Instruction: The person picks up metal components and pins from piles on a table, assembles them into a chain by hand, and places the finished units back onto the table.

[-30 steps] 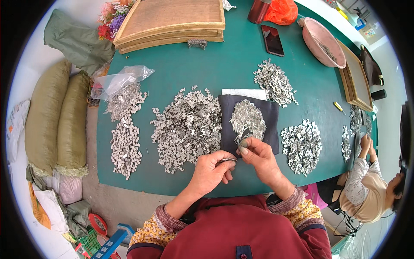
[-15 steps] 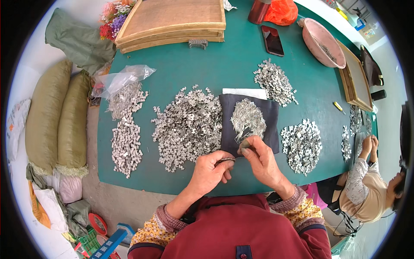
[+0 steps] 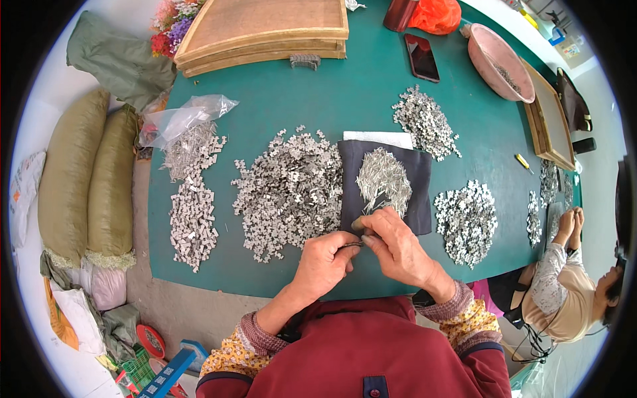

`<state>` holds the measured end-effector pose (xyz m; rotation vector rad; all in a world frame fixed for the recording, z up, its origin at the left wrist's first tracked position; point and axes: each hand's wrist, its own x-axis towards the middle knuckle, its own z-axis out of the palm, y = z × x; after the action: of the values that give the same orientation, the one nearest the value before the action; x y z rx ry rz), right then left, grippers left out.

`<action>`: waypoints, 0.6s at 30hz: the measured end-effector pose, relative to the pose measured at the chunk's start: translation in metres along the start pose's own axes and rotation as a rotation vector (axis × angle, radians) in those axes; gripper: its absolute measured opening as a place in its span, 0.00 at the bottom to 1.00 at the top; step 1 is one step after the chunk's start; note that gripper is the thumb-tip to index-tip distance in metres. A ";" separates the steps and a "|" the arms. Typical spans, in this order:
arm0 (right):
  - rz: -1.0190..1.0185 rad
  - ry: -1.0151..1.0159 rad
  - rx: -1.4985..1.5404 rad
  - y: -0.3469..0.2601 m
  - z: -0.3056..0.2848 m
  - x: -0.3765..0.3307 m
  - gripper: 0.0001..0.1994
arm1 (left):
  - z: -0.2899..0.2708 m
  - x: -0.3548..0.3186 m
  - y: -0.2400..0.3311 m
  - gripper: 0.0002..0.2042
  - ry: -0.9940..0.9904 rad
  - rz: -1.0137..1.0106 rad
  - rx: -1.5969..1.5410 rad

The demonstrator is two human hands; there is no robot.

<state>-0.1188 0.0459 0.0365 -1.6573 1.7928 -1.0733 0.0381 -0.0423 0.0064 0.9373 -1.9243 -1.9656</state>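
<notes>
At the green table's [image 3: 279,99] near edge, your left hand [image 3: 325,262] and right hand [image 3: 398,249] pinch one small grey metal piece [image 3: 353,244] together, with the large heap of silvery metal parts [image 3: 288,192] seemingly unworked.

Bright, even daylight across the green table [image 3: 318,106], shadows soft and short under the metal piles; a faint sheen on the dark phone [image 3: 422,57]; centre stays sharp, while the fisheye bends the table edges and the rim falls off into a black vignette, slightly smeared there
</notes>
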 end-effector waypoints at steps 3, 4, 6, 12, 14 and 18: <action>-0.011 -0.008 0.004 0.002 0.001 0.001 0.13 | 0.000 0.001 0.000 0.04 0.005 0.034 0.034; -0.011 -0.010 -0.004 0.002 0.001 0.001 0.13 | 0.000 0.001 0.000 0.04 0.006 0.050 0.048; -0.004 -0.021 0.004 0.002 0.001 0.001 0.13 | 0.000 0.001 -0.001 0.04 0.005 0.056 0.053; 0.002 -0.036 0.011 0.003 0.002 0.001 0.12 | 0.000 0.002 -0.001 0.04 0.001 0.074 0.068; 0.002 -0.033 0.012 0.003 0.002 0.001 0.12 | 0.000 0.001 -0.001 0.04 0.003 0.071 0.067; -0.006 -0.047 -0.011 0.002 0.000 0.003 0.11 | 0.000 0.002 -0.001 0.04 0.006 0.091 0.081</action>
<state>-0.1202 0.0429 0.0354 -1.6814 1.7680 -1.0198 0.0363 -0.0433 0.0050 0.8577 -2.0198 -1.8451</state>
